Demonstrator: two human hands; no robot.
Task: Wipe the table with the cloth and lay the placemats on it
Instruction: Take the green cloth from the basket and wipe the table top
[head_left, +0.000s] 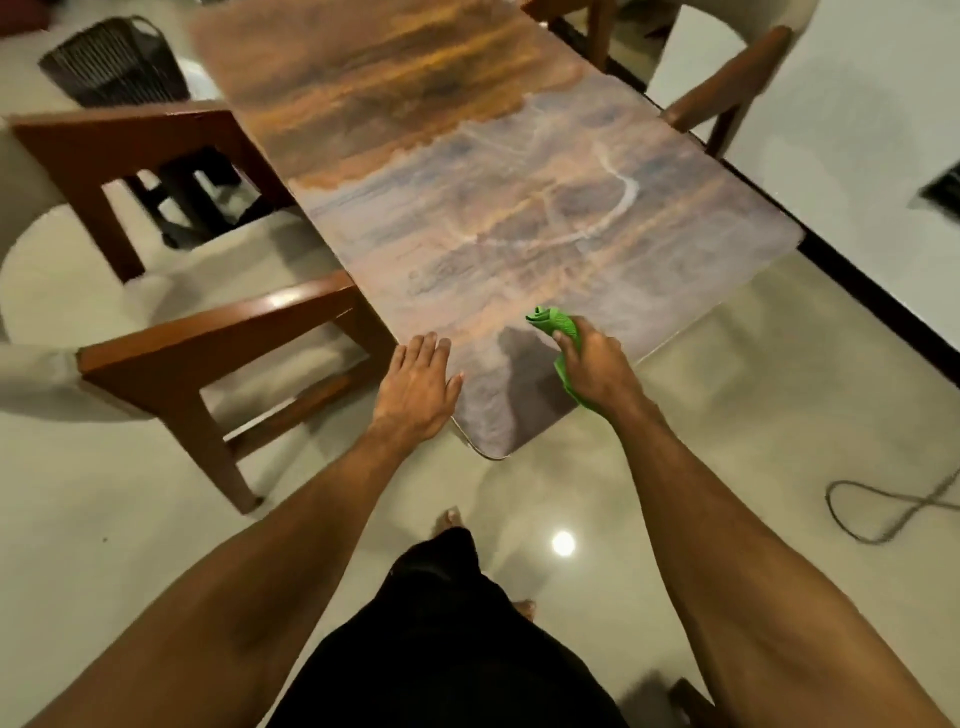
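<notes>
A long table (467, 197) with a glossy brown and grey marbled top runs away from me. Its near half shows pale wet smears. My right hand (597, 364) is closed around a bunched green cloth (558, 325) just above the near end of the table. My left hand (418, 382) lies flat, fingers spread, on the table's near left corner and holds nothing. No placemats are in view.
Wooden chairs stand at the table's left side (171, 332) and far right (727, 98). A dark wicker basket (111, 62) sits on the floor at the far left. A cable (893, 512) loops on the tiled floor to the right. My feet are below.
</notes>
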